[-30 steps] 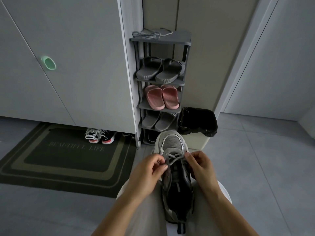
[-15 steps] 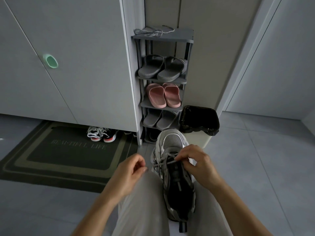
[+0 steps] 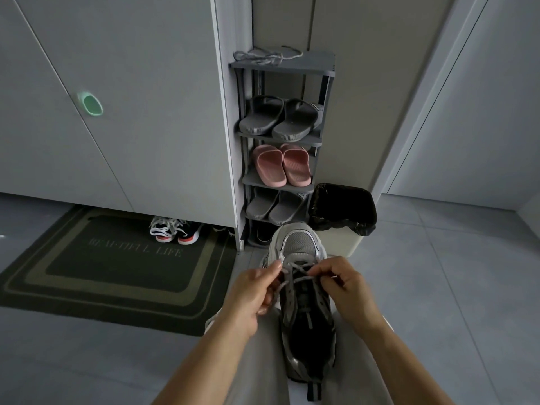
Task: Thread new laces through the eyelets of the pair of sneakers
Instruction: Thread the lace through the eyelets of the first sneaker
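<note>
A grey and silver sneaker (image 3: 304, 290) lies on my lap between my thighs, toe pointing away. A grey lace (image 3: 295, 271) crosses the lowest eyelets near the toe. My left hand (image 3: 254, 293) pinches one strand of the lace at the shoe's left side. My right hand (image 3: 344, 285) pinches the other strand at the right side. Another loose grey lace (image 3: 267, 55) lies on top of the shoe rack (image 3: 318, 65).
The shoe rack holds grey slippers (image 3: 280, 118), pink slippers (image 3: 282, 165) and more grey ones below. A black-lined bin (image 3: 343, 209) stands right of it. Black and red sneakers (image 3: 175, 229) sit under the cabinet by a dark doormat (image 3: 117, 258).
My left hand pulled out to the left, then came back to the shoe and now pinches the lace again. My right hand stayed at the eyelets.
</note>
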### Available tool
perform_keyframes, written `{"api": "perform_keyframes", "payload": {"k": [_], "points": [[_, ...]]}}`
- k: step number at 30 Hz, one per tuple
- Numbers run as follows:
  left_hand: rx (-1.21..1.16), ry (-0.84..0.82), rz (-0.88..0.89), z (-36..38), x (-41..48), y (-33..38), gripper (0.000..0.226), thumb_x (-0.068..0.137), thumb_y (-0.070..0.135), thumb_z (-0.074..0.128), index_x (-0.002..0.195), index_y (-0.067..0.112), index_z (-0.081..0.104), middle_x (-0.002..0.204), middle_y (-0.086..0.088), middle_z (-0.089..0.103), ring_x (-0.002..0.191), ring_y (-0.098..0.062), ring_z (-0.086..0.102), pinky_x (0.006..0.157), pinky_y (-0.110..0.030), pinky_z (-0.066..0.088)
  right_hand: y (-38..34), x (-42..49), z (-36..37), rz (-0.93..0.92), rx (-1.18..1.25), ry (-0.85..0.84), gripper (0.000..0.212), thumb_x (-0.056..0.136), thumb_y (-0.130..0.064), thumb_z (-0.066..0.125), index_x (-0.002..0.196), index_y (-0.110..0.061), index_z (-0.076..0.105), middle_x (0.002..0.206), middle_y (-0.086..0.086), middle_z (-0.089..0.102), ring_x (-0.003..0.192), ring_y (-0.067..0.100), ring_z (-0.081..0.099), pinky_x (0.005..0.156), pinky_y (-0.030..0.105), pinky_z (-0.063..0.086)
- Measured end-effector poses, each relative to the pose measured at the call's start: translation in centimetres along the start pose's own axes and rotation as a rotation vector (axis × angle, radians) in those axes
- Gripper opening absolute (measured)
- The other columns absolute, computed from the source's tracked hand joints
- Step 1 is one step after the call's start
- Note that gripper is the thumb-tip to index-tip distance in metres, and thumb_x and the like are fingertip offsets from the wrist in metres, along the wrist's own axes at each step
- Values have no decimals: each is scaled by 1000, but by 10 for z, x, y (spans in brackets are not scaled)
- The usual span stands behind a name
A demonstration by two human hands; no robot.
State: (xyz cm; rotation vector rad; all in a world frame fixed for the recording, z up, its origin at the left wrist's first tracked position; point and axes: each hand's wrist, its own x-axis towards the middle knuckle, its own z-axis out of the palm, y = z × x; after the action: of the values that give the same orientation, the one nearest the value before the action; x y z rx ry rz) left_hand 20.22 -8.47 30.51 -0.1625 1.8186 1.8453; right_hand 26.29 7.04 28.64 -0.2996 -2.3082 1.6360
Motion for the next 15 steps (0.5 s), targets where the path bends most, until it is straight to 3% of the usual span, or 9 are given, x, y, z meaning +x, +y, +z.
{"api": "perform_keyframes", "payload": {"k": [3, 5, 7, 10, 13, 15], "points": [[-185, 61, -46, 14, 5, 10, 22, 81, 18, 66, 61, 16, 59, 42, 6, 40, 33, -4, 31, 33, -13, 20, 1, -1, 1, 19, 43, 4, 62, 80, 15, 50, 70, -43, 68, 96, 8, 59, 87, 8, 59, 81, 20, 48], [-254, 25, 12, 22, 5, 18, 22, 82, 12, 64, 61, 16, 56, 43, 8, 42, 36, -2, 33, 35, -13, 23, -2, -1, 1, 45, 88, 0, 56, 81, 15, 49, 69, -36, 69, 95, 9, 60, 87, 7, 59, 81, 19, 48], [-180, -50, 126, 27, 4, 30, 26, 85, 13, 60, 60, 17, 52, 49, 6, 47, 40, -3, 34, 38, -13, 25, -9, 0, 0, 76, 142, -1, 45, 85, 11, 48, 77, -28, 68, 92, 7, 64, 80, 2, 60, 76, 18, 48], [279, -145, 414, 30, 1, 53, 25, 92, 22, 51, 69, 19, 60, 62, 4, 58, 46, -1, 42, 48, -14, 36, -24, 6, -1, 85, 270, -14, 23, 93, -10, 46, 85, -18, 66, 78, -6, 68, 70, -2, 61, 67, 13, 46], [839, -317, 659, 31, -2, 67, 27, 95, 28, 45, 82, 10, 61, 77, -4, 65, 67, -7, 59, 67, -29, 48, -38, 18, 0, 188, 375, -88, 48, 88, -43, 36, 78, -6, 65, 62, -3, 65, 62, 6, 60, 60, 15, 47], [1070, -462, 624, 29, -3, 69, 26, 94, 28, 46, 92, 8, 62, 84, -7, 65, 80, -20, 63, 75, -34, 49, -46, 26, 0, 242, 423, -188, 50, 83, -45, 42, 74, -1, 64, 56, 7, 62, 54, 17, 59, 54, 22, 49]]}}
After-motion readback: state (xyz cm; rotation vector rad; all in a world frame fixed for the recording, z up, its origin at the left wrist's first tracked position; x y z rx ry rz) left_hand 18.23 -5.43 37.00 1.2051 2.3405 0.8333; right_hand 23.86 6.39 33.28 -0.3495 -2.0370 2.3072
